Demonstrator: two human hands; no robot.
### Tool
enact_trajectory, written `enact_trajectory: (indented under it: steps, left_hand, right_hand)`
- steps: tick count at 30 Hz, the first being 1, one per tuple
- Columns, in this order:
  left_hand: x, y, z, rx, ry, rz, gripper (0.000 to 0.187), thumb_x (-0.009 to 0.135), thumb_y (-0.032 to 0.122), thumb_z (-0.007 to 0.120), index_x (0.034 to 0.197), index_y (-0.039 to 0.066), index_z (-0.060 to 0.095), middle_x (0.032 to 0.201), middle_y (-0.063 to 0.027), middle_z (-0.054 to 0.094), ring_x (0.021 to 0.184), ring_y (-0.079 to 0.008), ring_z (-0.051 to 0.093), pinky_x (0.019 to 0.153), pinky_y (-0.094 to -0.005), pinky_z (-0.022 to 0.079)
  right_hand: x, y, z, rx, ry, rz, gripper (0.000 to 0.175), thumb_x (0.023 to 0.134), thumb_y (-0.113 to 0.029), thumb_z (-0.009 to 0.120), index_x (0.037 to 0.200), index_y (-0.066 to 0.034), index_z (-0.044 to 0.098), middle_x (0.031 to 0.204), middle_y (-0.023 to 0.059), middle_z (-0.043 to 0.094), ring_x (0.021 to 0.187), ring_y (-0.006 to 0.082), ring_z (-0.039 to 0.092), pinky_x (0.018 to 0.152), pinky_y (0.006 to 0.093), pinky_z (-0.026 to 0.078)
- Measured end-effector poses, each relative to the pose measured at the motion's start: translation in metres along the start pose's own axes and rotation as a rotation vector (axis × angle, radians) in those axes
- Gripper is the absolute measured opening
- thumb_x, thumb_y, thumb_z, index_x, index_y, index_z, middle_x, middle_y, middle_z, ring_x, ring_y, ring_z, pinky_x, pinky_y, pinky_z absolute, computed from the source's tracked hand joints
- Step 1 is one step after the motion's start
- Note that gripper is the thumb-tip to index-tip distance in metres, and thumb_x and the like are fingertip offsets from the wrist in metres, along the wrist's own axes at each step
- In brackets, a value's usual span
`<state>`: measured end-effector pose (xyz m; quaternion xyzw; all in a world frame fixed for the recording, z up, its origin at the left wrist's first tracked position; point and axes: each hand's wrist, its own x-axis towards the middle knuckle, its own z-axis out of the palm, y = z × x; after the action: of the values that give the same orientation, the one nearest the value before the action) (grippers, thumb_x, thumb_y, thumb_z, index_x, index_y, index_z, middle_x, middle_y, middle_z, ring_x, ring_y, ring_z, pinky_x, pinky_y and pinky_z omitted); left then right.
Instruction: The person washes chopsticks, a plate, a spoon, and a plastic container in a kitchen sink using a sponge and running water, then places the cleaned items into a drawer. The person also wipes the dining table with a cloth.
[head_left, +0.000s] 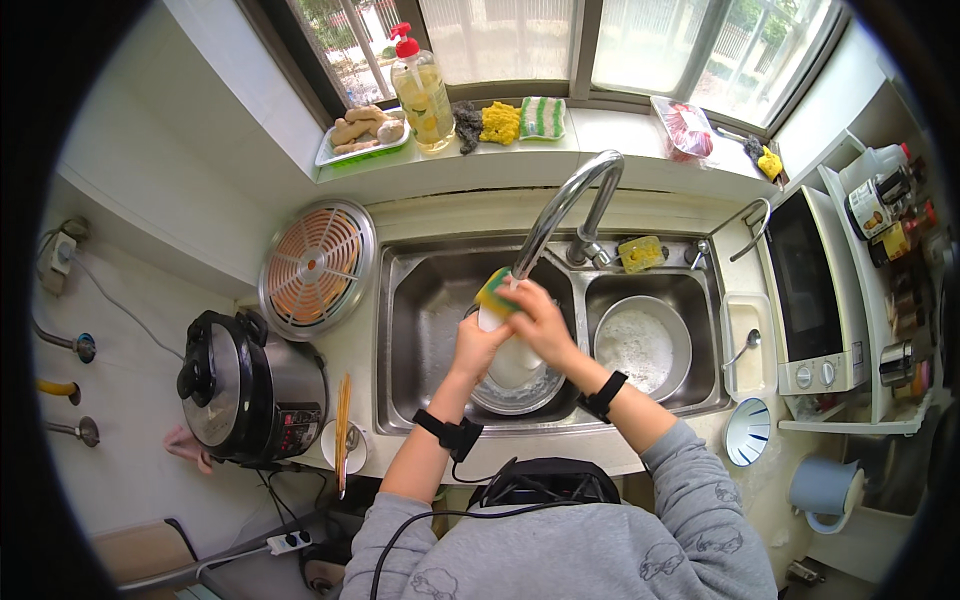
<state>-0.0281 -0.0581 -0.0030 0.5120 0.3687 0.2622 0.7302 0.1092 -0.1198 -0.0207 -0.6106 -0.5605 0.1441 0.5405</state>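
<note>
Over the left basin of the stainless steel sink (424, 337), my left hand (478, 346) grips a white dish (491, 319), whose full shape is hidden. My right hand (541, 322), slightly blurred, holds a yellow and green sponge (495, 291) against that dish, just under the spout of the chrome faucet (570, 191). Below my hands a round metal pan (517, 405) sits in the basin with white, sudsy contents. A metal pot (679, 330) of foamy water stands in the right basin.
An electric pressure cooker (255, 390), a round steamer rack (315, 270) and a cup with chopsticks (330, 446) stand left. Right are a plastic tray (750, 322), a striped bowl (746, 431) and a microwave (814, 292). A soap bottle (424, 105) stands on the sill; a yellow sponge (641, 255) lies behind the sink.
</note>
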Motion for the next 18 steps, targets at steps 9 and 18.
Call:
enact_trajectory:
  steps: [9, 18]
  left_hand:
    - [-0.011, -0.006, -0.002, 0.18, -0.02, 0.081, 0.027, 0.074, 0.015, 0.075, 0.094, -0.001, 0.066, 0.085, -0.0036, 0.067, 0.076, -0.0098, 0.061, 0.068, -0.0267, 0.05]
    - [-0.02, 0.009, 0.002, 0.291, 0.016, 0.145, 0.027, 0.074, 0.016, 0.075, 0.092, -0.002, 0.065, 0.083, -0.005, 0.068, 0.075, -0.0098, 0.061, 0.067, -0.0277, 0.05]
  right_hand:
    - [0.014, -0.016, -0.006, -0.173, 0.038, -0.001, 0.035, 0.077, -0.011, 0.05, 0.109, -0.0096, 0.064, 0.121, 0.0124, 0.054, 0.112, 0.0314, 0.047, 0.099, 0.0427, 0.036]
    - [0.036, -0.033, -0.013, -0.18, 0.085, -0.024, 0.029, 0.075, -0.012, 0.05, 0.099, -0.0107, 0.066, 0.109, 0.0073, 0.06, 0.101, 0.0302, 0.051, 0.087, 0.0435, 0.04]
